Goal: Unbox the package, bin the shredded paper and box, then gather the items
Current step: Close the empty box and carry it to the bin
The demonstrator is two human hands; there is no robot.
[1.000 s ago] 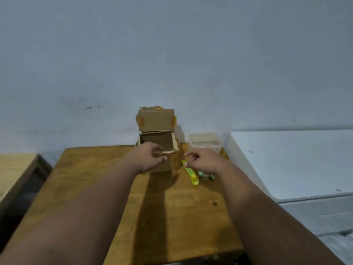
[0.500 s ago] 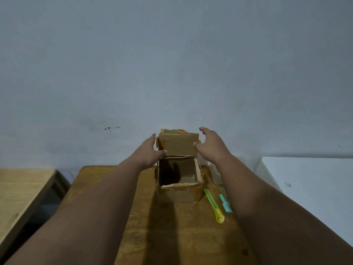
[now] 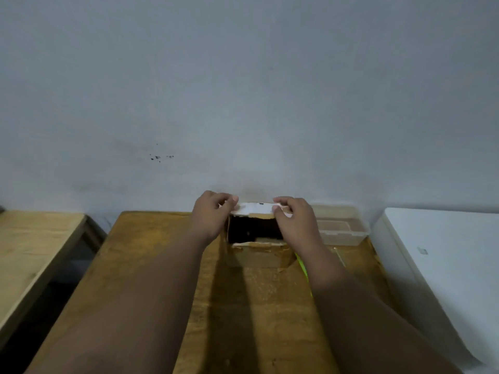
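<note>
The box (image 3: 258, 245) sits open on the counter (image 3: 167, 265), toward its far edge and close to the wall (image 3: 243, 90). Its inside is dark and I cannot tell what lies in it. The torn front rim faces me. Across the far side of the opening a pale flap (image 3: 255, 208) lies nearly flat, and I have it by both ends. My left hand (image 3: 212, 215) pinches the left end, thumb and fingertips closed on the edge. My right hand (image 3: 293, 217) does the same at the right end, so each grip is closed on that flap, above and just behind the dark opening. Both forearms reach forward over the counter, one on each side of the box, and throw long shadows on the wood.

Just right of the box, partly hidden by my right wrist and forearm, a yellow-green cutter (image 3: 303, 267) lies on the wood. Beyond it, against the wall, stands a clear plastic tub (image 3: 341, 228), close beside the box.

The counter is brown wood, worn and streaked. To its left, across a dark gap, is a lighter wooden table (image 3: 32, 238). To its right stands a white cabinet (image 3: 442, 255). The wall is plain grey-blue with a few dark specks (image 3: 161, 157).
</note>
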